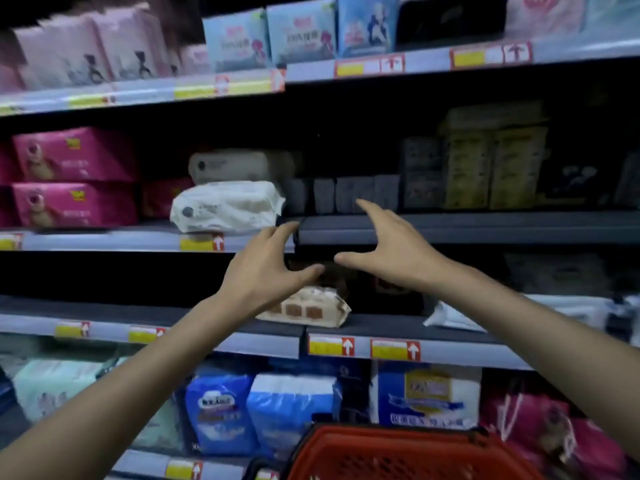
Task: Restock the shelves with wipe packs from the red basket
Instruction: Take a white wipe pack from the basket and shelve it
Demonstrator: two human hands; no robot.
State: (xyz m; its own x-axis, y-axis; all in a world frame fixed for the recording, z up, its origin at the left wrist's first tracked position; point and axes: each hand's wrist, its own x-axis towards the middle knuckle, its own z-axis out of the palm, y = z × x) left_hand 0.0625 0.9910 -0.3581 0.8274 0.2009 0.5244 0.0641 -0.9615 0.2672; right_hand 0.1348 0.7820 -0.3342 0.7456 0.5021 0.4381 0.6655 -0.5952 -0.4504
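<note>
Both my hands hang in the air before the shelves, fingers spread and holding nothing. My left hand (265,268) is just below the front edge of the middle shelf (450,230). My right hand (388,247) is beside it, fingertips near that shelf's edge. Two white wipe packs (227,206) lie stacked on the middle shelf, up and left of my left hand. A beige wipe pack with brown squares (308,308) lies on the lower shelf (242,341), partly hidden by my left wrist. The red basket (398,455) is at the bottom, its contents out of sight.
Pink boxes (74,178) fill the middle shelf's left end; dark small packs (356,194) and yellow packs (495,168) stand at right. A white pack (450,318) lies on the lower shelf at right. Blue packs (287,410) line the bottom shelf.
</note>
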